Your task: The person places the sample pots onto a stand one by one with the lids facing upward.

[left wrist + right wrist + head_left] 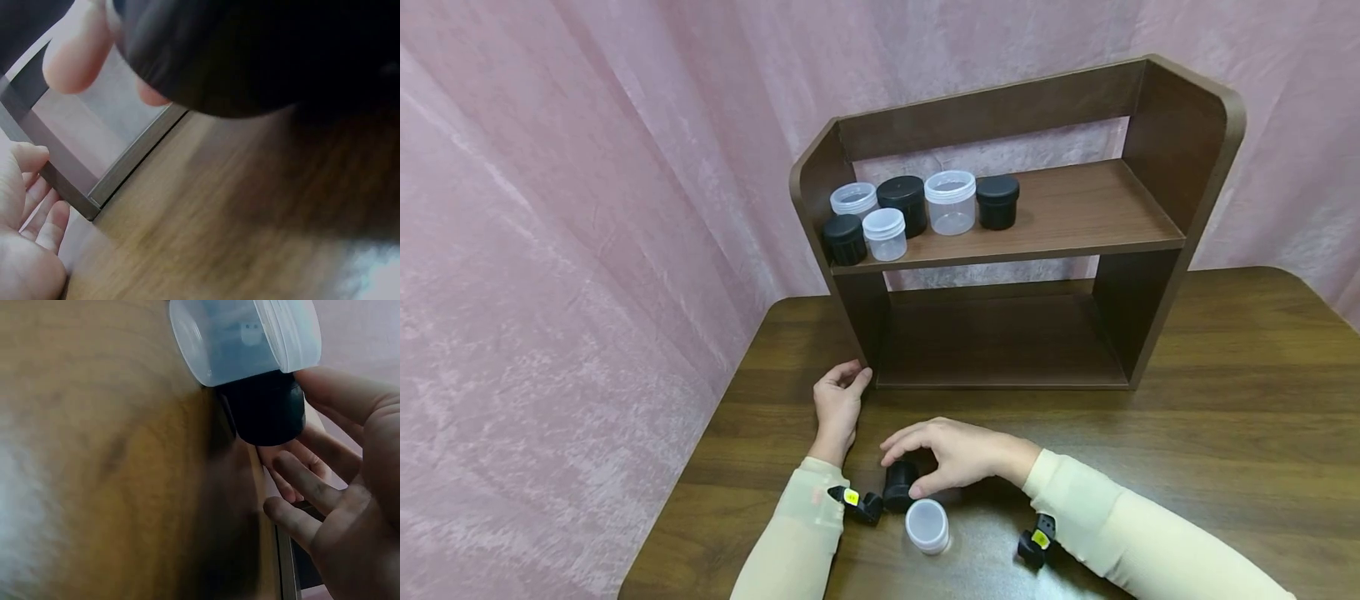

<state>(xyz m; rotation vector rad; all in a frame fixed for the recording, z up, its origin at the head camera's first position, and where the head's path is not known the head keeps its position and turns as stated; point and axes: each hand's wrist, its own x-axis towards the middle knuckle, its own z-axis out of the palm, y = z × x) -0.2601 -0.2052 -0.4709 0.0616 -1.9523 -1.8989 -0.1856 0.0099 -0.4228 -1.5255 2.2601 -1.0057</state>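
My left hand (838, 408) rests at the lower front corner of the brown shelf's (861, 329) left side panel. In the left wrist view its thumb lies at the panel's edge, with the other fingers loosely bent beside it. My right hand (961, 452) arches over a black jar (898, 487) on the table, fingers spread. Its thumb is right at the jar's rim in the right wrist view, while the other fingers stand apart from the jar. Close in front of the black jar is a clear jar with a whitish lid (927, 527).
On the upper shelf board (1090, 204), several black and clear jars stand grouped at the left, among them a large clear jar (951, 204) and a black jar (997, 202). Below is the lower board (1000, 342). A pink curtain (587, 250) hangs behind the wooden table (1240, 467).
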